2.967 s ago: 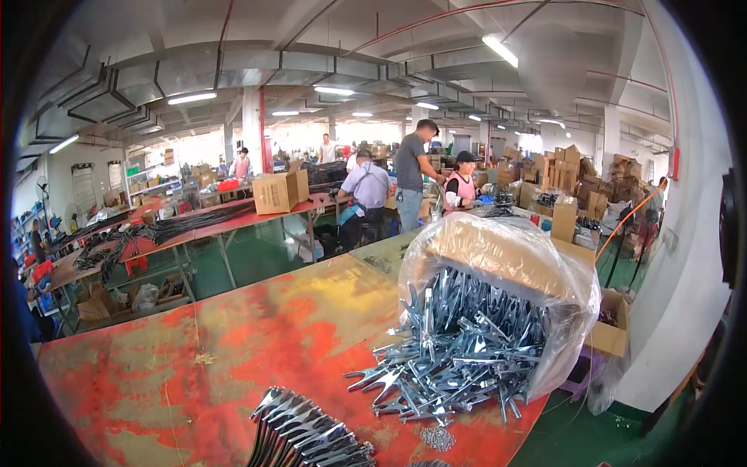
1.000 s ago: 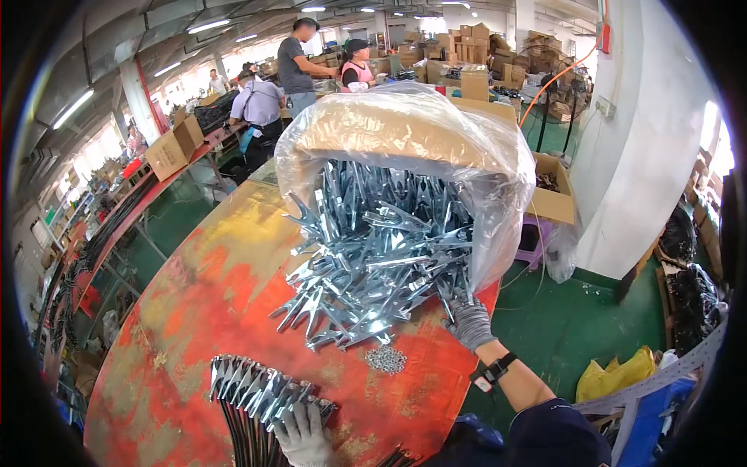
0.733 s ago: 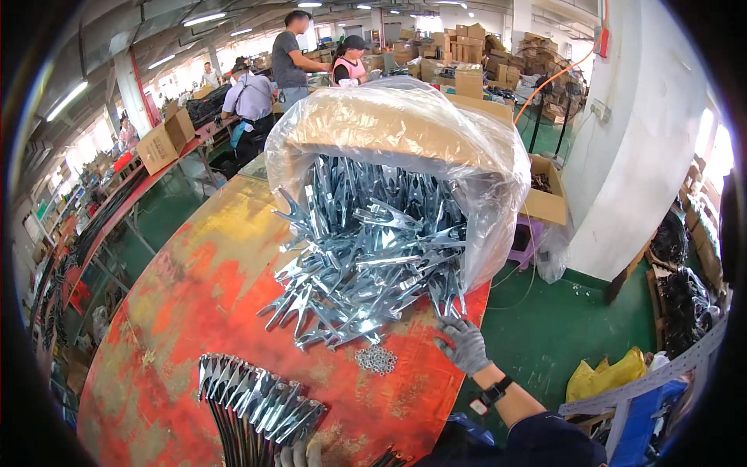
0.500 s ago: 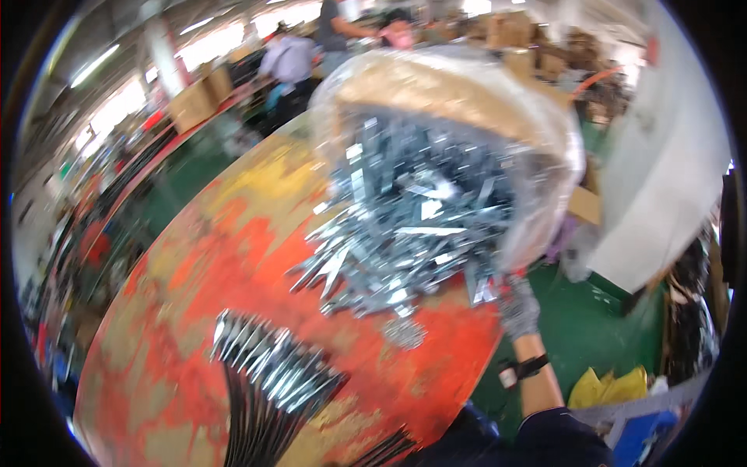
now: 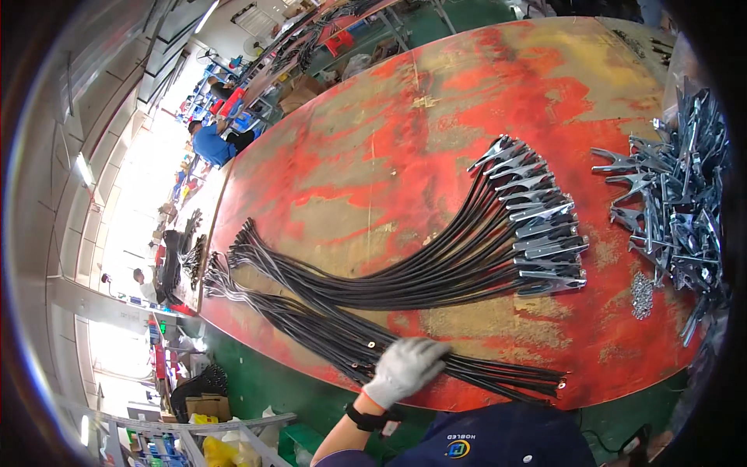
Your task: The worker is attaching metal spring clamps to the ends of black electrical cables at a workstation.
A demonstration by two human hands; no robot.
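My left hand point(image 5: 406, 370), in a whitish glove, lies over a bundle of black cables point(image 5: 311, 342) near the table's front edge. Its fingers curl round some of them, and the fingertips are partly hidden. Small washer-like pieces point(image 5: 371, 344) show among these cables, whose right ends point(image 5: 545, 381) are without clips. Beyond lies a second bundle of black cables point(image 5: 405, 284), its right ends fanned out and fitted with silver crocodile clips point(image 5: 537, 218). A heap of loose crocodile clips point(image 5: 677, 194) fills the right side. My right hand is out of view.
The large table top point(image 5: 327, 202) is worn red and tan, with a curved edge. Beside the loose clips sits a small pile of tiny metal parts point(image 5: 642, 296). A person in blue point(image 5: 214, 144) sits beyond the far left edge. Yellow bags point(image 5: 222, 451) stand lower left.
The view has swung, so the clip heap now sits at the far right. My gloved right hand, earlier beside that heap, is out of view; my left hand has appeared on the cables.
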